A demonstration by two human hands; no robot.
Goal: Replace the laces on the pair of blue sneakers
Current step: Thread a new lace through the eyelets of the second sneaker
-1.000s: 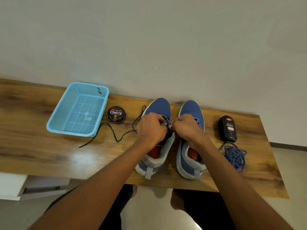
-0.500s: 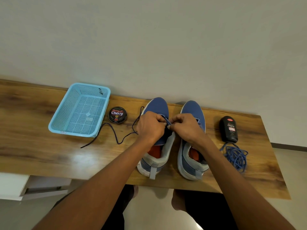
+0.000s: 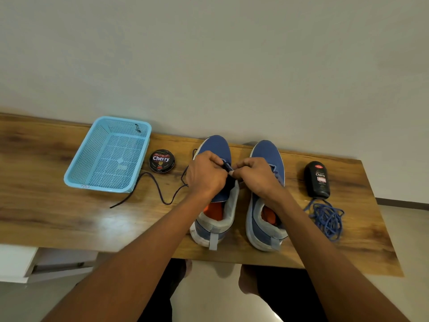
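Two blue sneakers stand side by side on the wooden table (image 3: 58,219), heels toward the person. Over the left sneaker (image 3: 214,205), a dark lace (image 3: 160,191) is pinched by the curled fingers of the left hand (image 3: 204,175); its loose end trails away to that hand's left. The right hand (image 3: 253,175), touching the left, is pinched on the same lace, above the right sneaker (image 3: 267,219). A blue lace bundle (image 3: 327,217) is seen right of the right hand, a blue basket (image 3: 76,180) farther left.
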